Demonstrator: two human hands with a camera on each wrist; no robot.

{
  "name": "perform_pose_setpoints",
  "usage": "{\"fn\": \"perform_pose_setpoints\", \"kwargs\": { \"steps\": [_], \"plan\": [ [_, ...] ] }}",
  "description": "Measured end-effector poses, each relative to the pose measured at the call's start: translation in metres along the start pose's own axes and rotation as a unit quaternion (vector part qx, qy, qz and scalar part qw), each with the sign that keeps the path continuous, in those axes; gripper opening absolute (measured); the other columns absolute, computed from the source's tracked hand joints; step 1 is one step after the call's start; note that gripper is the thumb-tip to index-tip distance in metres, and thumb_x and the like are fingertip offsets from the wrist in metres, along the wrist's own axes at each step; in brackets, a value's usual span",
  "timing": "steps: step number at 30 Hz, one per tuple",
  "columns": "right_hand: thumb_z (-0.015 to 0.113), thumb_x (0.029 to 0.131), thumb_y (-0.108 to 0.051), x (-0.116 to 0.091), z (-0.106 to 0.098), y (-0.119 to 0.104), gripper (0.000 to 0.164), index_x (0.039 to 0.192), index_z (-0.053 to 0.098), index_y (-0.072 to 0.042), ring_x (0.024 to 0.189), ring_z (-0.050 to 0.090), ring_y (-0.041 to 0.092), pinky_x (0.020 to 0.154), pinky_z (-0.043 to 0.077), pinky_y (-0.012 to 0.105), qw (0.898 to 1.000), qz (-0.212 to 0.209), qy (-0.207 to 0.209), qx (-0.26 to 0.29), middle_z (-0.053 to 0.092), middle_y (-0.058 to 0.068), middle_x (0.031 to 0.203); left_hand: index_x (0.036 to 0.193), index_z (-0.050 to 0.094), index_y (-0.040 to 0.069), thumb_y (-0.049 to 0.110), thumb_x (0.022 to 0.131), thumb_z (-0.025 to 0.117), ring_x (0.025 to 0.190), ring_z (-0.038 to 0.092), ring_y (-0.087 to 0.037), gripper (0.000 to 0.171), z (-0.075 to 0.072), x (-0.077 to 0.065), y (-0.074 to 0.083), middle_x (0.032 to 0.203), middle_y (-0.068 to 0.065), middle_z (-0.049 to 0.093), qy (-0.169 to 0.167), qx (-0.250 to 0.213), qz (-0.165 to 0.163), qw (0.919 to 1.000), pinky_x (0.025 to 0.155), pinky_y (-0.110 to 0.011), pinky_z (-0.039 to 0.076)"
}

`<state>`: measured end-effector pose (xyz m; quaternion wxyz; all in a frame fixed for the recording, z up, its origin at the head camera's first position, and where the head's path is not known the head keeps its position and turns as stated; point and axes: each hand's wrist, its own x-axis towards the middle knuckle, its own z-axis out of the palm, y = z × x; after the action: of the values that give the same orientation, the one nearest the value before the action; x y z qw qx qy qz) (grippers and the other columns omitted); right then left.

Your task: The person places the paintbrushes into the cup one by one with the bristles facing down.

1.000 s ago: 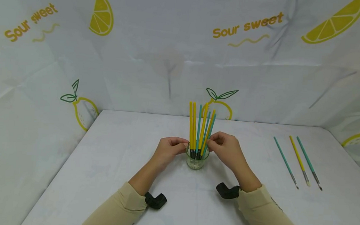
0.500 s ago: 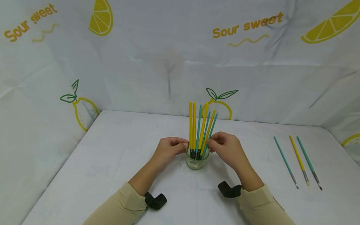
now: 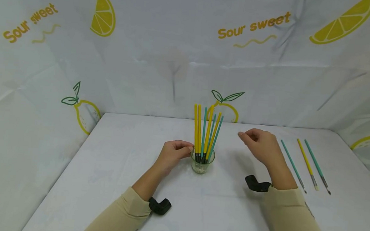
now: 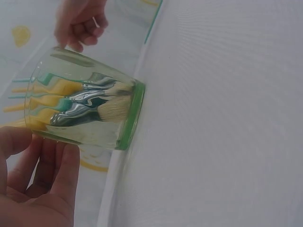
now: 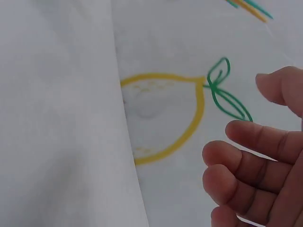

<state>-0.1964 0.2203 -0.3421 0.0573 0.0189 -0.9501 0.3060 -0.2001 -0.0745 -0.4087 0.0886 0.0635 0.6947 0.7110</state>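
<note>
A clear glass [image 3: 200, 167] stands near the middle of the table, holding several yellow and teal paintbrushes [image 3: 206, 138] with their bristles down. At its left side my left hand [image 3: 174, 154] grips the rim between thumb and fingers. The left wrist view shows the bristles [image 4: 115, 108] through the glass wall, near its green-tinted base. My right hand [image 3: 260, 146] is in the air to the right of the glass, apart from it. Its fingers [image 5: 260, 168] are loosely curled, with nothing between them and the thumb.
On the right side of the table lie a thin teal paintbrush [image 3: 292, 164], a yellow paintbrush [image 3: 307, 162] and a thicker teal paintbrush [image 3: 317, 164]. A white cloth [image 3: 162, 67] with lemon prints hangs behind the table.
My right hand has let go of a teal paintbrush in the glass and moved right and away. That paintbrush now leans against the rim. My left hand has stayed at the glass.
</note>
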Motion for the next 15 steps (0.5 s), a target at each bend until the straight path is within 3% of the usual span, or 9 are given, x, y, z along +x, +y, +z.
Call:
{"fn": "perform_pose_setpoints", "kwargs": {
  "steps": [4,9,15],
  "plan": [
    [0.05,0.098,-0.05,0.002,-0.021,0.033,0.054,0.115,0.066,-0.001,0.094,0.059,0.034,0.069,0.052,0.041,0.999,0.025,0.017,-0.029,0.066,0.021,0.108,0.108,0.071,-0.003,0.012,0.093,0.067,0.093,0.071,-0.018,0.022,0.0,-0.001,0.001,0.106,-0.011,0.07,0.0,0.002,0.001,1.0,0.087,-0.033,0.059],
    [0.053,0.099,-0.04,0.001,-0.041,0.073,0.053,0.125,0.059,0.006,0.104,0.056,0.045,0.075,0.052,0.05,0.996,0.058,-0.03,-0.052,0.058,0.032,0.121,0.107,0.071,-0.003,0.012,0.093,0.066,0.093,0.071,-0.017,0.022,0.0,-0.001,0.002,0.105,-0.011,0.07,0.004,0.003,-0.002,1.0,0.087,-0.032,0.059],
    [0.061,0.093,-0.03,-0.005,-0.059,0.103,0.055,0.128,0.053,0.011,0.114,0.045,0.057,0.084,0.048,0.061,0.988,0.11,-0.07,-0.088,0.048,0.039,0.132,0.107,0.071,-0.002,0.011,0.092,0.067,0.092,0.071,-0.017,0.021,0.001,-0.001,0.002,0.105,-0.011,0.07,0.006,0.001,-0.009,0.9999,0.087,-0.032,0.059]
  ]
}}
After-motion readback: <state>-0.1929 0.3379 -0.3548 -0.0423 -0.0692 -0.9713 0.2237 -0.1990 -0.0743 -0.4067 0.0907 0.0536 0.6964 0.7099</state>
